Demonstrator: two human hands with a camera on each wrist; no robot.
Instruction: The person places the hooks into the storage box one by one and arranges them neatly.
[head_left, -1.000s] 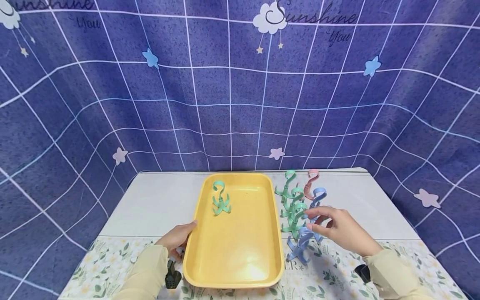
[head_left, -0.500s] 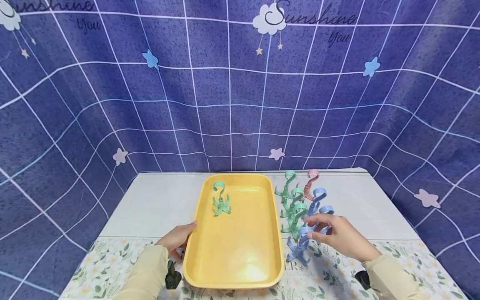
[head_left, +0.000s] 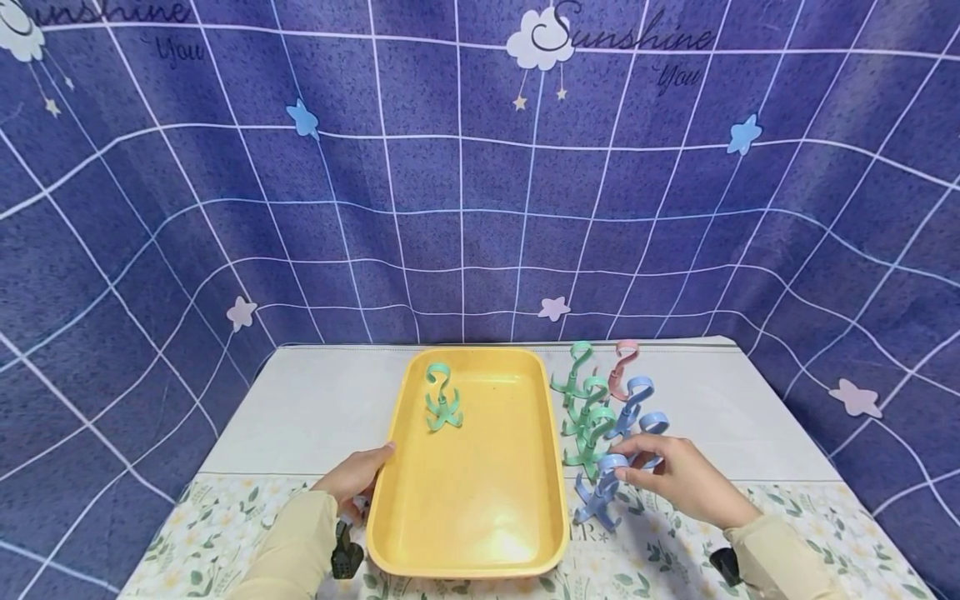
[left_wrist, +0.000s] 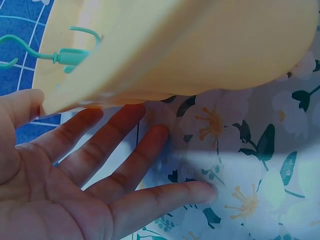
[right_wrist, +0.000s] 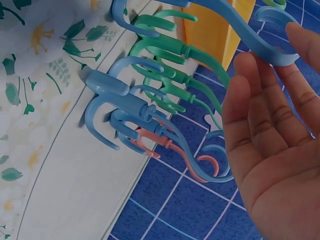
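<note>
Right hand (head_left: 671,479) sits lower right of the head view, fingertips pinching the top loop of the nearest blue hook (head_left: 602,492), which stands on the tablecloth (head_left: 247,517) just right of the yellow tray (head_left: 468,500). Behind it, up the frame, a cluster: green hooks (head_left: 585,412), more blue hooks (head_left: 637,408), one pink hook (head_left: 622,367). Left hand (head_left: 352,477) lies open, fingers straight, against the tray's left edge. One green hook (head_left: 441,398) stands inside the tray, upper left corner.
</note>
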